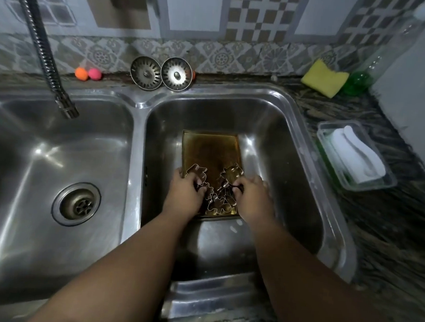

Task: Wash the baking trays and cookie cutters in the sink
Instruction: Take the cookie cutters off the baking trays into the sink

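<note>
In sink (235,92), left hand (184,194) and right hand (254,198) fingers (239,186) grip tray (209,150) holding cookie cutters (219,198).

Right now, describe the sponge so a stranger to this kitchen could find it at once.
Start at the steel sink's right basin. On the dark counter past its far right corner lies the sponge, beside a green bottle. It is the only yellow block there; the clear tub nearer you holds white cloth.

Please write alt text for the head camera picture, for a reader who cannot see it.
A left hand and right hand grip metal cookie cutters lying in a browned baking tray in the right sink basin. A yellow sponge sits on the counter behind.
</note>
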